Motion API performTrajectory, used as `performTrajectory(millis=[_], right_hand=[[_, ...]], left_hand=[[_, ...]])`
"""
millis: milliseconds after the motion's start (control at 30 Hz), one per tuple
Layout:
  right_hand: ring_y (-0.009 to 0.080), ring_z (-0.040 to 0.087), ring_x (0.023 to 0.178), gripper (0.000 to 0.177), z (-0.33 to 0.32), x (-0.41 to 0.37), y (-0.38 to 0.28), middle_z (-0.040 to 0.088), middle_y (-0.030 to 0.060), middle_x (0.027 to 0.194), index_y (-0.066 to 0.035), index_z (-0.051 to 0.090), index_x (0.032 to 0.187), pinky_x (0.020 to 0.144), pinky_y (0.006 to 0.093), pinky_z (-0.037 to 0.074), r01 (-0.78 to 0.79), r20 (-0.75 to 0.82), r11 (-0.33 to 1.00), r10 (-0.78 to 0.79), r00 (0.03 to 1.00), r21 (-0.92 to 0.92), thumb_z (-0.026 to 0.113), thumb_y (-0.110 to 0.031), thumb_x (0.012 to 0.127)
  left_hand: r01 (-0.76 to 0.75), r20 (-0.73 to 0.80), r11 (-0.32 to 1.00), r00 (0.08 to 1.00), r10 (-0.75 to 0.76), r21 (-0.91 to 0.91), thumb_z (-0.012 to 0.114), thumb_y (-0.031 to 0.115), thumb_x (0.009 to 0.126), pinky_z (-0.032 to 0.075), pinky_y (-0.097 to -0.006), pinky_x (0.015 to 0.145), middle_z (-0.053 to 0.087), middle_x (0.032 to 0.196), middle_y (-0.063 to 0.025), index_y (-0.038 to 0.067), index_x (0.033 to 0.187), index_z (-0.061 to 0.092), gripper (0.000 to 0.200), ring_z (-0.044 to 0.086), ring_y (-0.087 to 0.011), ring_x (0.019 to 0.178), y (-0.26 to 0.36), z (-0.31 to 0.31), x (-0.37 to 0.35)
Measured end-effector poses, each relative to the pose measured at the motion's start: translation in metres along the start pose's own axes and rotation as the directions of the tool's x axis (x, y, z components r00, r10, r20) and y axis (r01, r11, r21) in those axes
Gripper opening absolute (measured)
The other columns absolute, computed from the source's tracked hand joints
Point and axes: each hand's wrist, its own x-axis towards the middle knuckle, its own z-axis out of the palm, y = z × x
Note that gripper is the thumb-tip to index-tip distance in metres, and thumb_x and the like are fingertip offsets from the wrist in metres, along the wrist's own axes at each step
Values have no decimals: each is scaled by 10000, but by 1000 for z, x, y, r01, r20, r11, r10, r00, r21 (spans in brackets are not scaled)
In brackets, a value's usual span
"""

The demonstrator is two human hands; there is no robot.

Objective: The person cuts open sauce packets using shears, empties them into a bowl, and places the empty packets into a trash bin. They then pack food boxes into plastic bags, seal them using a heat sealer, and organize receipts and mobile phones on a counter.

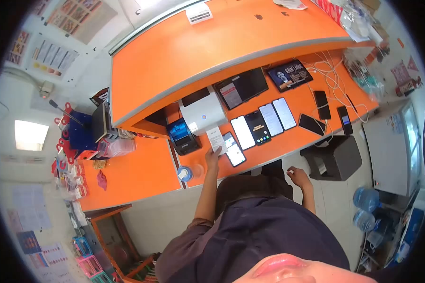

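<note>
My left hand [213, 157] pinches a white printed paper slip, like a receipt [216, 137], above the orange counter. The slip overlaps the left edge of a lit phone [235, 153]. To its right, several more phones with lit screens lie in a slanted row, among them a white-screened phone [242, 132] and a dark-screened phone [258, 128]. Behind the slip stands a white machine [203, 113], with a black and blue receipt printer [183, 137] at its left. My right hand [297, 176] hangs off the counter's front edge, fingers curled, with nothing visible in it.
A bottle with a white top [185, 173] stands near the left front edge. Two tablets, one a dark tablet [241, 88], lean under the raised shelf [212, 52]. White cables [335, 78] tangle around dark phones at right. A grey stool [333, 158] stands below.
</note>
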Motion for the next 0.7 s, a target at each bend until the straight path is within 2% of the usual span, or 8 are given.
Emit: performTrajectory(millis=[67, 133, 267, 433, 500, 567, 667, 700], right_hand=[[388, 607, 907, 277, -25, 31, -3, 650, 211, 910, -70, 619, 1027, 797, 472, 468, 103, 32, 993, -102, 994, -55, 565, -290, 866], [367, 601, 946, 288, -52, 55, -12, 645, 191, 975, -66, 607, 1042, 811, 456, 469, 227, 83, 961, -217, 973, -158, 563, -288, 864], [342, 609, 938, 292, -98, 108, -15, 647, 178, 966, -63, 604, 1050, 800, 434, 475, 361, 176, 912, -330, 928, -196, 573, -280, 858], [330, 616, 902, 294, -164, 139, -57, 648, 165, 959, -62, 598, 1076, 771, 418, 481, 533, 241, 842, -502, 831, -84, 565, -278, 878], [322, 622, 870, 297, -186, 144, -84, 653, 156, 931, -62, 598, 1085, 757, 410, 483, 556, 268, 830, -527, 806, -39, 557, -282, 890], [257, 623, 785, 326, -205, 150, -110, 649, 123, 842, -74, 596, 1129, 735, 391, 485, 627, 327, 771, -624, 709, 113, 542, -308, 909], [150, 586, 667, 303, -256, 139, -183, 606, 66, 726, -62, 617, 1111, 634, 309, 482, 701, 480, 643, -741, 470, 307, 527, -286, 928], [122, 573, 628, 288, -277, 136, -212, 592, 54, 701, -49, 628, 1085, 585, 277, 476, 703, 504, 600, -773, 385, 383, 524, -271, 933]], left_hand=[[12, -49, 999, 999, -14, -41, 667, 98, 820, 467, -206, 620, 654, 952, -47, 16, 1070, 615, 268, 614, -112, 759, 3, 8, -8], [83, -110, 993, 990, -92, -85, 673, 98, 819, 436, -188, 601, 644, 871, -8, 41, 1040, 622, 233, 568, -73, 698, 5, 13, -18], [22, -217, 989, 975, -54, -145, 673, 95, 819, 417, -178, 576, 625, 802, 16, 60, 973, 630, 163, 527, -49, 651, 4, 34, -33], [-139, -370, 878, 928, -46, -457, 678, 17, 799, 548, -294, 685, 629, 944, -91, 16, 1038, 529, 281, 615, -154, 757, 12, 63, -44], [-159, -409, 867, 911, -56, -472, 678, -18, 785, 561, -323, 698, 620, 959, -112, 12, 1040, 506, 309, 621, -173, 781, 17, 73, -40], [-179, -452, 853, 889, -74, -491, 677, -54, 771, 573, -351, 712, 611, 974, -133, 9, 1042, 482, 340, 627, -192, 806, 15, 80, -38], [-242, -502, 891, 865, 19, -384, 700, -86, 728, 573, -326, 660, 619, 930, -153, 8, 1023, 487, 376, 635, -202, 779, 9, 79, -31], [-265, -546, 929, 833, 86, -258, 715, -73, 713, 567, -315, 631, 625, 917, -152, 0, 1020, 488, 388, 635, -201, 736, 2, 76, -28]])
